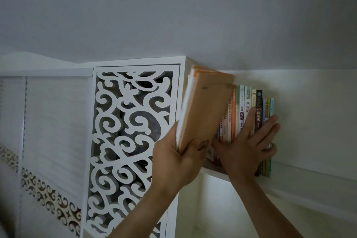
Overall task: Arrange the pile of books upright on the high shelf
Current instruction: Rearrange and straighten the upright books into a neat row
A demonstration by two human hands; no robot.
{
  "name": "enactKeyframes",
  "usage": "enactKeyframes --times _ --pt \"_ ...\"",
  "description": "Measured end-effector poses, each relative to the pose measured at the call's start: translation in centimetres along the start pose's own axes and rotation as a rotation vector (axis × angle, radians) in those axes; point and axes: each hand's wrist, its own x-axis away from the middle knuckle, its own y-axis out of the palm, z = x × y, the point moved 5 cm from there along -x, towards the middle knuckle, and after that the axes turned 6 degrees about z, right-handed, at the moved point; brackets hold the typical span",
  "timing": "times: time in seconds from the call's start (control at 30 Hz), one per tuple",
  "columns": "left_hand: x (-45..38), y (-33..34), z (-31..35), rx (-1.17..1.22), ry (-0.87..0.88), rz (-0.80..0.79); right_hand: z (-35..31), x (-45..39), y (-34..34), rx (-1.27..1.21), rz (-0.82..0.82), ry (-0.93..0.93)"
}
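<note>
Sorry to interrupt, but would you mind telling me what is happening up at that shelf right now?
A person is shelving books on the high white shelf. The left hand grips an orange book by its lower end, tilted, at the left end of the row beside the carved white panel. The right hand lies flat, fingers spread, against the spines of the upright row of books, apparently steadying them. The orange book is not yet standing upright in the row.
</note>
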Motion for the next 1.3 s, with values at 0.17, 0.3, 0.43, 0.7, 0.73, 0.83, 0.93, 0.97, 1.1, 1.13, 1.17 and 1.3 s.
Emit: enactKeyframes --times 0.17,0.3,0.43,0.7,0.73,0.83,0.93,0.97,1.1,1.13,1.17,1.3 --pt "-2.5 -1.0 -3.1 -0.142 -0.141 0.161 0.5 -0.2 0.1 -0.001 0.006 0.003" --pt "-2.3 1.0 -1.6 -0.293 -0.021 0.196 0.5 -0.2 0.3 0.018 0.001 -0.006" --pt "-2.6 5.0 -2.1 -0.344 -0.020 0.176 0.5 -0.1 0.1 0.018 -0.009 -0.016" --pt "-4.1 10.7 -6.4 -0.344 0.362 0.093 0.5 -0.1 -0.2 -0.001 -0.013 -0.028" --pt "-4.4 10.9 -6.8 -0.396 0.441 0.106 0.4 -0.1 -0.3 -0.009 -0.005 -0.033" --pt "-5.1 11.3 -7.4 -0.524 0.569 0.127 0.3 -0.2 -0.3 -0.052 -0.010 -0.067" --pt "-5.2 11.2 -7.8 -0.513 0.580 0.138 2.1 -0.9 -0.6 -0.220 -0.053 0.076" --pt "-5.2 11.1 -7.9 -0.483 0.569 0.152 3.2 -1.4 -0.9 -0.317 -0.111 0.192" --pt "-5.0 10.7 -8.1 -0.363 0.548 0.185 5.3 -2.6 -1.3 -0.581 -0.482 0.296" --pt "-4.9 10.8 -8.2 -0.357 0.561 0.172 5.3 -2.6 -1.3 -0.556 -0.508 0.255" --pt "-4.8 10.8 -8.2 -0.343 0.564 0.152 5.1 -2.4 -1.1 -0.525 -0.503 0.229" --pt "-4.9 10.8 -7.7 -0.245 0.544 0.074 3.1 -1.0 0.1 -0.441 -0.468 0.156"
